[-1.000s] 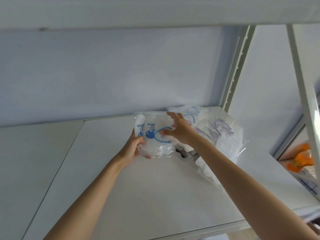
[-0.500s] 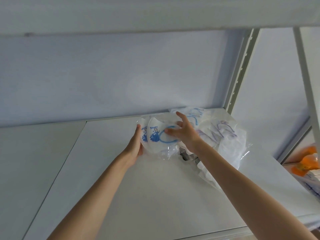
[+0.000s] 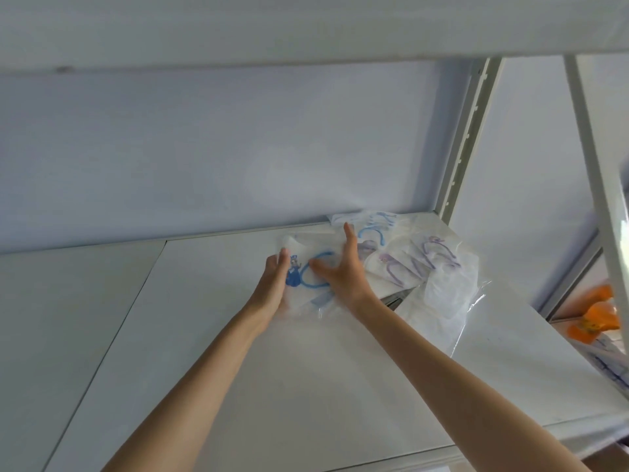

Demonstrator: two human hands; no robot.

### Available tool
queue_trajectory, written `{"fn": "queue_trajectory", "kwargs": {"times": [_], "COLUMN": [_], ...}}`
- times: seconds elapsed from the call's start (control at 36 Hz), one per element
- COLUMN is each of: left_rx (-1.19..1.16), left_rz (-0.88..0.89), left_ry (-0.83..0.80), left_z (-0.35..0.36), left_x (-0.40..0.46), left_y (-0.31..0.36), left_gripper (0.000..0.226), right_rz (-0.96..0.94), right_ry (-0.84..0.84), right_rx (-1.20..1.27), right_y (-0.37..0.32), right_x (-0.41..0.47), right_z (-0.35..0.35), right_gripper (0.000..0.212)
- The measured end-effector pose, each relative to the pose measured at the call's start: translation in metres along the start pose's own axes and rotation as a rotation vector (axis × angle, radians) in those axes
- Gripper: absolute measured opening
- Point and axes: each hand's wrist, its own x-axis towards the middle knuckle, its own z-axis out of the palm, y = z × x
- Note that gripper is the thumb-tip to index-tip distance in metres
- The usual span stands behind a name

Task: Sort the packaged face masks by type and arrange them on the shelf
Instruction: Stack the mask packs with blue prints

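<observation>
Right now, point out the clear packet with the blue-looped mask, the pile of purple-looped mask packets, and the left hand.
Clear packet with the blue-looped mask point(image 3: 315, 269): head view, on its blue ear loop.
Pile of purple-looped mask packets point(image 3: 422, 264): head view, on a purple loop.
Left hand point(image 3: 272, 284): head view, back of hand.

Looks like a stockroom or shop storage area. White metal rack shelf point(image 3: 272, 386) with a slotted upright post point(image 3: 466, 137), plain pale wall point(image 3: 204, 148) behind. Packaged face masks point(image 3: 422, 264) piled loose on the shelf. More packaged goods, orange and white point(image 3: 595, 318), on the next rack to the right.
</observation>
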Motion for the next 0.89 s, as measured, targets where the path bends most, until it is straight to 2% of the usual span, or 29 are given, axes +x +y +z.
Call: {"fn": "queue_trajectory", "kwargs": {"times": [0.06,0.11,0.19,0.25,0.33,0.36,0.42,0.47,0.58,0.67,0.81,0.89], "left_rx": [0.083,0.063,0.063,0.061,0.042,0.032,0.039,0.058,0.064,0.081,0.095,0.104], "left_rz": [0.079,0.103,0.088,0.063,0.080,0.084,0.080,0.057,0.047,0.061,0.052,0.050], "left_ry": [0.107,0.170,0.259,0.303,0.338,0.341,0.360,0.362,0.343,0.350,0.360,0.353], "left_z": [0.000,-0.001,-0.007,-0.011,-0.017,-0.019,-0.023,-0.025,-0.028,-0.032,-0.036,-0.038], "left_x": [0.002,0.006,0.010,0.012,0.015,0.015,0.017,0.020,0.024,0.024,0.025,0.023], "left_y": [-0.003,-0.006,-0.008,-0.009,-0.011,-0.011,-0.011,-0.011,-0.013,-0.013,-0.015,-0.016], "left_gripper": [0.040,0.037,0.052,0.060,0.036,0.033,0.042,0.051,0.030,0.027,0.032,0.036], "right_rz": [-0.047,-0.056,-0.032,-0.119,-0.251,-0.245,-0.213,-0.217,-0.311,-0.452,-0.631,-0.564], "right_ry": [-0.001,-0.059,-0.078,0.063,0.225,0.210,0.122,0.028,-0.043,-0.023,0.089,0.118], "right_rx": [-0.064,-0.106,-0.157,-0.406,-1.006,-1.171,-1.422,-1.550,-1.628,-1.695,-1.431,-1.314], "right_y": [-0.001,-0.003,-0.009,-0.013,-0.008,-0.004,0.002,0.007,0.010,0.014,0.007,-0.006], "right_x": [0.001,0.006,0.022,0.040,0.068,0.076,0.087,0.093,0.093,0.089,0.070,0.050], "right_z": [0.001,0.002,-0.008,-0.028,-0.066,-0.075,-0.085,-0.086,-0.082,-0.082,-0.084,-0.080], "right_gripper": [0.092,0.089,0.067,0.051,0.046,0.047,0.051,0.045,0.027,0.021,0.016,0.025]}}
